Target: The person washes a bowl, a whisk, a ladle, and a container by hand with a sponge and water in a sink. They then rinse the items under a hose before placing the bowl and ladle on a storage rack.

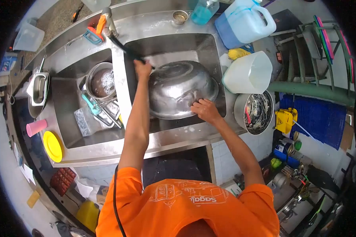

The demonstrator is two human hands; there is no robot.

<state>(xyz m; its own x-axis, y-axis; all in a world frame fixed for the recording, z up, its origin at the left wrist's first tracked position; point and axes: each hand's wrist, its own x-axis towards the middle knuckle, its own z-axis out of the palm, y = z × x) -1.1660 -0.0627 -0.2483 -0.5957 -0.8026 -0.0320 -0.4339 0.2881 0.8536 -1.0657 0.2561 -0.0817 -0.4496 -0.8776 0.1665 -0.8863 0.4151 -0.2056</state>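
A large dented metal basin [178, 93] lies upside down in the right-hand sink bowl [170, 42], its base facing up. My left hand [142, 69] is closed around the black faucet hose [124, 48], just beyond the basin's left side. The hose comes from the metal faucet [109, 23] at the back of the counter. My right hand [205, 110] is on the basin's near right side, fingers bent against the metal near its rim. Whether anything lies under those fingers is hidden.
The left sink bowl [67, 98] holds a pot of sudsy water [102, 82] and utensils. At right stand a blue-liquid jug [241, 23], a white container [249, 73] and a dirty pot [254, 112]. A yellow plate [53, 146] and pink cup [36, 127] sit left.
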